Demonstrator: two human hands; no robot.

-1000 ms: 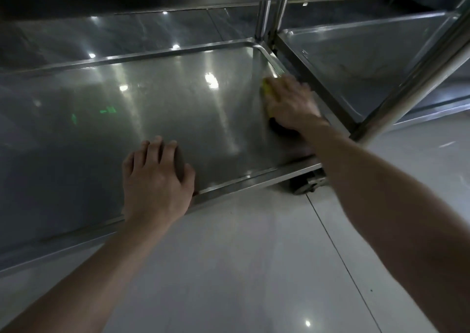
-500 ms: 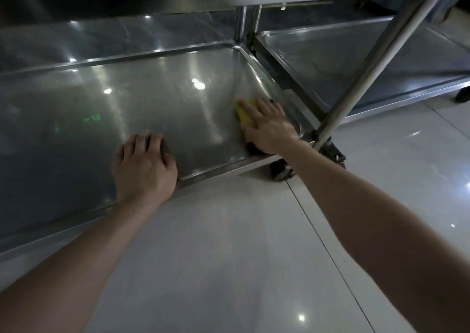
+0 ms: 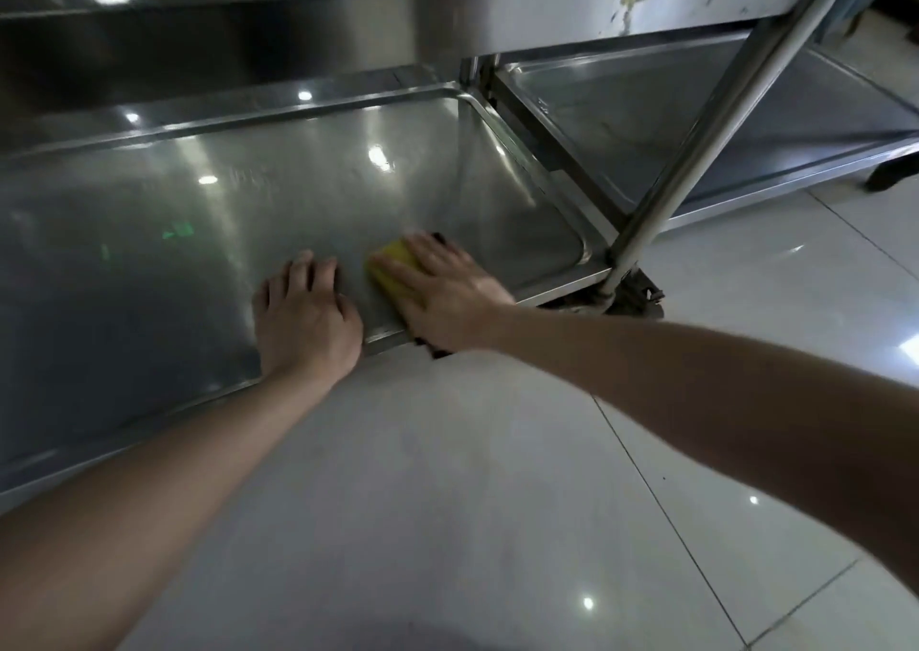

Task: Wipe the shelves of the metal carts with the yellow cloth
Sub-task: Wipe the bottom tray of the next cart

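The bottom shelf (image 3: 278, 193) of a stainless steel cart fills the left and middle of the head view. My right hand (image 3: 442, 292) lies flat with straight fingers on the yellow cloth (image 3: 395, 267) and presses it onto the shelf near the front rim. Only the cloth's left part shows past my fingers. My left hand (image 3: 306, 312) rests on the shelf's front edge just left of the cloth, its fingers bent over the rim onto the shelf surface.
A second cart's bottom shelf (image 3: 646, 118) stands to the right, behind a slanted steel post (image 3: 706, 138). A caster (image 3: 631, 297) sits under the near cart's right corner. An upper shelf edge (image 3: 547, 13) hangs overhead. White tiled floor (image 3: 447, 501) lies in front.
My right hand slid the yellow cloth from the shelf's far right corner toward the front and left, close to my left hand. The view has tilted upward and shifted right.
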